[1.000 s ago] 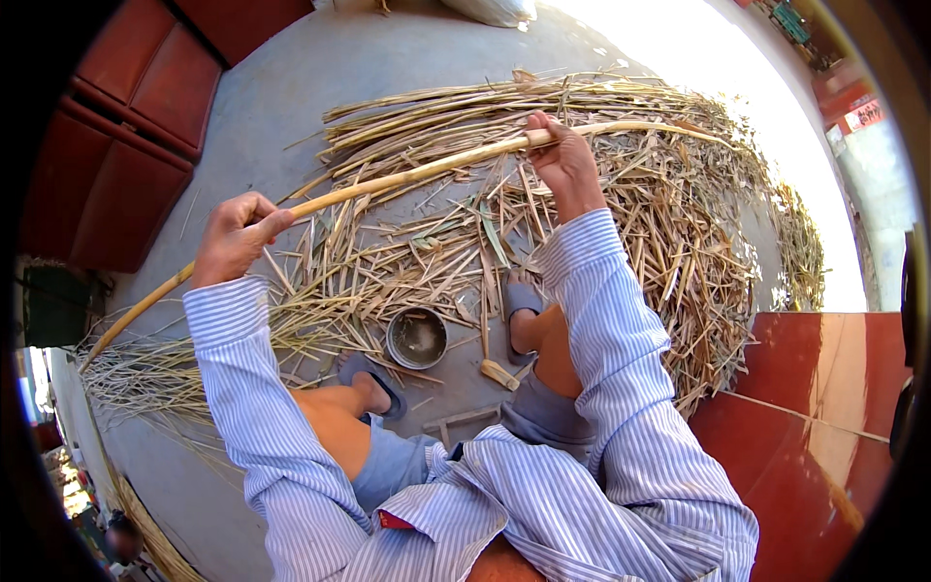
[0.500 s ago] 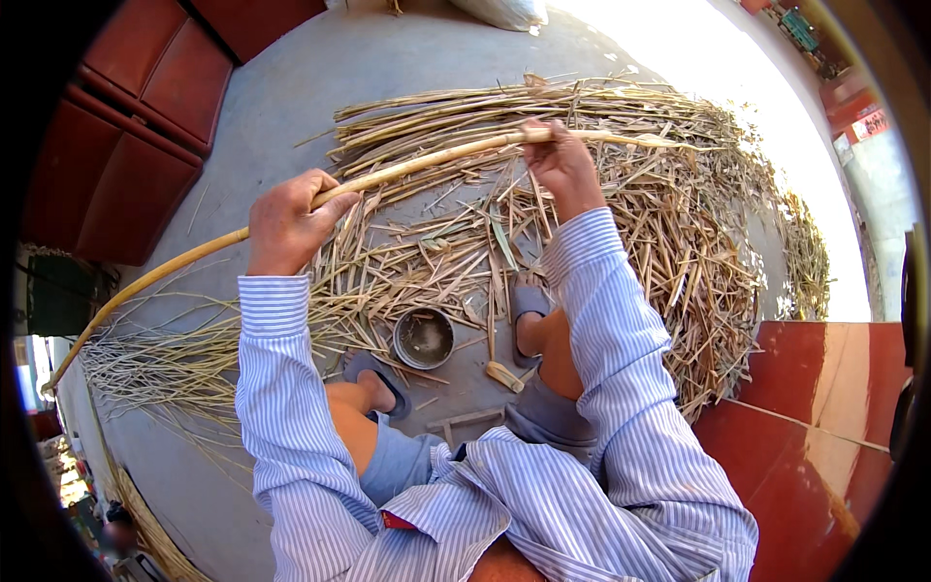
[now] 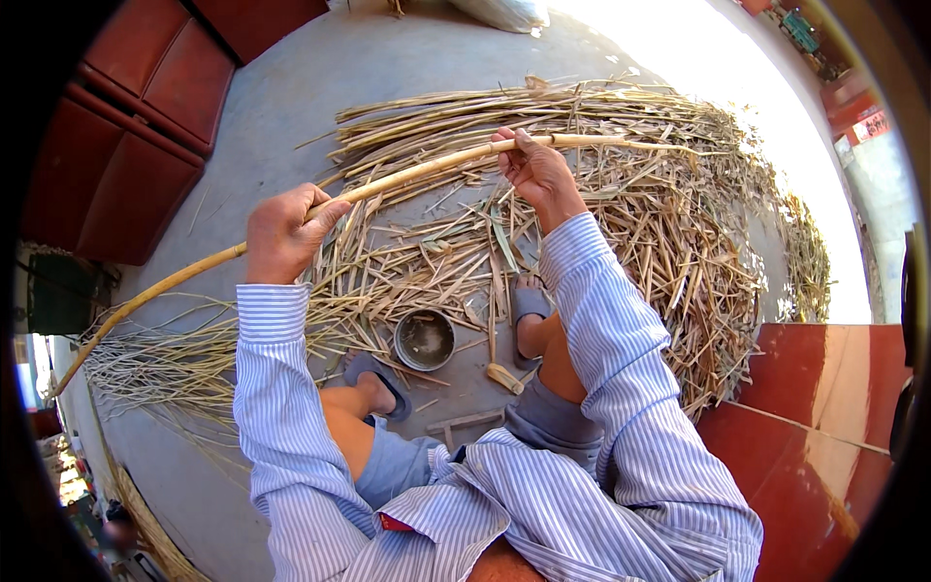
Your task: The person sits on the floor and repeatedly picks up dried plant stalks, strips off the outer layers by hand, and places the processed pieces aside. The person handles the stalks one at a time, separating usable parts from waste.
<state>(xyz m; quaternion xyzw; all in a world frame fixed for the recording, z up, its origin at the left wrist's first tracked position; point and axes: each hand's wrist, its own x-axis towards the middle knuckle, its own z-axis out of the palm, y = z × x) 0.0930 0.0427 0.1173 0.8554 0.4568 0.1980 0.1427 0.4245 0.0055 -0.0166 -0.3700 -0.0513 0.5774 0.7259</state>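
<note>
Across the front of me, above the floor, stretches a long yellowish reed stalk (image 3: 412, 175), bowed and thinning toward its right end. My left hand (image 3: 287, 235) is closed round its thicker part, thumb lying along the top. Farther right, my right hand (image 3: 543, 182) pinches the same stalk between thumb and fingers. Beneath it lie a bundle of dry stalks (image 3: 407, 121) and a wide heap of stripped leaf sheaths (image 3: 679, 252). Thin pale stems (image 3: 175, 373) fan out on the left, below my left forearm.
A round metal bowl (image 3: 424, 368) stands on the floor between my feet, near a short pale husk piece (image 3: 504, 377). Dark red cabinets (image 3: 126, 145) line the left; a red board (image 3: 776, 456) lies at right. A white sack (image 3: 504, 12) sits at the far edge.
My right hand has slid left along the stalk, closer to my left hand. The left hand has lowered slightly, and the stalk's left end has shifted a little.
</note>
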